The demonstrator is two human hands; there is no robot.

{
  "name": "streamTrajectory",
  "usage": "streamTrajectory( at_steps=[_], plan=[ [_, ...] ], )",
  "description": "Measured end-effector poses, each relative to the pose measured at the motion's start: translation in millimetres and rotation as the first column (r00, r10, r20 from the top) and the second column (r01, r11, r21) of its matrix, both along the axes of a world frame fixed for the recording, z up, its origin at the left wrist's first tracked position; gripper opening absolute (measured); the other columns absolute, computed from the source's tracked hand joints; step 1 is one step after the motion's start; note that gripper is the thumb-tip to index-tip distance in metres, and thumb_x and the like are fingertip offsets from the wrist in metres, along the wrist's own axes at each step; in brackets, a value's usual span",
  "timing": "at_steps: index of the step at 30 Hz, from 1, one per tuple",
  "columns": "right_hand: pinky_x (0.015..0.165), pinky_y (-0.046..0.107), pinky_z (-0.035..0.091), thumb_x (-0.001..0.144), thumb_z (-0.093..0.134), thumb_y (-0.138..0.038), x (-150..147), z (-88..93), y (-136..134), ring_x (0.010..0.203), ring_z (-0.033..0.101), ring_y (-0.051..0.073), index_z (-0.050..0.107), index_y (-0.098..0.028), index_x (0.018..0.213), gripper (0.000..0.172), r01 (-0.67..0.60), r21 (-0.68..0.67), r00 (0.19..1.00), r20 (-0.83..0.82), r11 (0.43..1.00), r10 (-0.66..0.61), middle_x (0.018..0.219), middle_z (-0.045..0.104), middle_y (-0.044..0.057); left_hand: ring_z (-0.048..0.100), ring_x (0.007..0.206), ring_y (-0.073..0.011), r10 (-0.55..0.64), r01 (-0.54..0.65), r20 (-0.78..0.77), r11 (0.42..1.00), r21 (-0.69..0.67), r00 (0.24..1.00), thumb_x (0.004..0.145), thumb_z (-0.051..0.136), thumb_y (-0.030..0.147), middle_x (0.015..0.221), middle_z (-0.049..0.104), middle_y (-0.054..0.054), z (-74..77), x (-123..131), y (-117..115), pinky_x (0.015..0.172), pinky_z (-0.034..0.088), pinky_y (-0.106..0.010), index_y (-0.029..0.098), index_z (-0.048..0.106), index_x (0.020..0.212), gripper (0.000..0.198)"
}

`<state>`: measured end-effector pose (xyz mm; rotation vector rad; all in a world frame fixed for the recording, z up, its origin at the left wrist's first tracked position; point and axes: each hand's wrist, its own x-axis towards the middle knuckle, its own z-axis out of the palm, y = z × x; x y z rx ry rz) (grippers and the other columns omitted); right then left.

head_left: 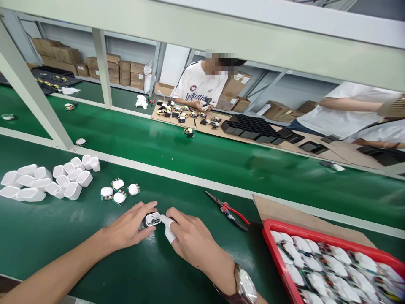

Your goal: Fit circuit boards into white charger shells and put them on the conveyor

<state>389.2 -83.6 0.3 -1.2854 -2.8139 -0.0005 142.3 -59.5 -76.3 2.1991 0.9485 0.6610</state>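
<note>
My left hand (129, 226) is closed around a small white plastic case (153, 219), holding it with the open end facing up. Inside the case shows part of a circuit board. White finger cots cover two digits of my right hand (190, 236), whose bent fingers come together at the right side of the case's rim. Just beyond my left hand lies a small group of circuit boards (119, 197) topped with white material. Farther left, many empty white cases (72, 191) stand in a cluster, their openings up.
Red-handled pliers (228, 209) lie right of my hands. A red tray (275, 253) full of white-topped boards sits at the right on cardboard. Past a pale rail runs a green belt (215, 154) with scattered boards. Across it, a co-worker (202, 84) handles a black part.
</note>
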Motion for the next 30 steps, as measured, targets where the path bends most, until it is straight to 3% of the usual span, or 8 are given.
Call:
streamTrajectory(
  at_steps=[11, 17, 19, 22, 25, 28, 30],
  plan=[
    [0.057, 0.028, 0.04, 0.085, 0.055, 0.0, -5, -6.7, 5, 0.068, 0.055, 0.012, 0.064, -0.017, 0.08, 0.02, 0.014, 0.007, 1.0, -0.026, 1.0, -0.014, 0.102, 0.064, 0.005, 0.066, 0.119, -0.0262, -0.017, 0.016, -0.007, 0.999, -0.042, 1.0, 0.104, 0.058, 0.025, 0.134, 0.067, -0.006, 5.7, 0, 2, 0.101, 0.059, -0.043, 0.035, 0.019, 0.165, 0.073],
    [0.06, 0.029, 0.043, 0.086, 0.054, -0.002, -6, 0.1, 6, 0.069, 0.057, 0.013, 0.064, -0.018, 0.079, 0.021, -0.02, 0.004, 1.0, 0.019, 1.0, 0.02, 0.1, 0.064, 0.005, 0.066, 0.12, -0.0262, -0.029, 0.03, 0.009, 0.999, -0.035, 1.0, 0.103, 0.058, 0.023, 0.133, 0.069, -0.006, 5.9, 0, 2, 0.101, 0.058, -0.043, 0.034, 0.019, 0.164, 0.072],
    [0.06, 0.029, 0.043, 0.084, 0.055, 0.0, -7, 3.2, 6, 0.07, 0.058, 0.014, 0.065, -0.018, 0.08, 0.021, -0.011, -0.007, 0.999, 0.048, 1.0, 0.012, 0.099, 0.064, 0.005, 0.066, 0.119, -0.0259, -0.022, 0.022, 0.012, 0.999, -0.026, 1.0, 0.103, 0.058, 0.023, 0.131, 0.069, -0.006, 5.8, 0, 1, 0.099, 0.059, -0.042, 0.033, 0.025, 0.161, 0.067],
    [0.059, 0.029, 0.041, 0.083, 0.057, 0.0, -8, 6.3, 5, 0.07, 0.059, 0.014, 0.067, -0.018, 0.083, 0.021, 0.011, -0.041, 0.998, 0.061, 0.999, -0.008, 0.099, 0.064, 0.005, 0.069, 0.112, -0.0254, -0.017, 0.017, 0.021, 1.0, 0.018, 1.0, 0.102, 0.063, 0.026, 0.127, 0.069, -0.008, 7.5, -2, 2, 0.093, 0.061, -0.04, 0.028, 0.047, 0.146, 0.046],
    [0.056, 0.028, 0.039, 0.084, 0.057, -0.001, -4, 7.3, 5, 0.067, 0.058, 0.012, 0.067, -0.018, 0.083, 0.019, 0.033, -0.079, 0.999, 0.035, 0.996, -0.03, 0.101, 0.066, 0.004, 0.069, 0.111, -0.0257, -0.079, 0.071, 0.042, 0.985, 0.158, 0.996, 0.104, 0.064, 0.028, 0.121, 0.071, -0.009, 10.7, -4, 4, 0.095, 0.06, -0.04, 0.025, 0.059, 0.13, 0.027],
    [0.057, 0.027, 0.041, 0.089, 0.056, -0.004, 9, 2.7, 9, 0.066, 0.059, 0.012, 0.07, -0.018, 0.091, 0.02, 0.076, -0.085, 0.991, -0.105, 0.993, -0.085, 0.104, 0.068, 0.003, 0.07, 0.11, -0.0244, -0.116, 0.091, 0.068, 0.951, 0.295, 0.991, 0.106, 0.059, 0.023, 0.119, 0.074, -0.009, 12.2, -5, 5, 0.096, 0.06, -0.04, 0.024, 0.063, 0.128, 0.021],
    [0.06, 0.026, 0.045, 0.095, 0.052, -0.006, 20, -6.7, 16, 0.07, 0.062, 0.013, 0.071, -0.02, 0.103, 0.024, 0.149, -0.052, 0.958, -0.24, 0.987, -0.157, 0.105, 0.069, 0.004, 0.072, 0.111, -0.0244, -0.086, 0.059, 0.071, 0.948, 0.313, 0.994, 0.106, 0.06, 0.025, 0.122, 0.074, -0.01, 11.5, -5, 5, 0.096, 0.062, -0.039, 0.024, 0.062, 0.13, 0.024]
  ],
)
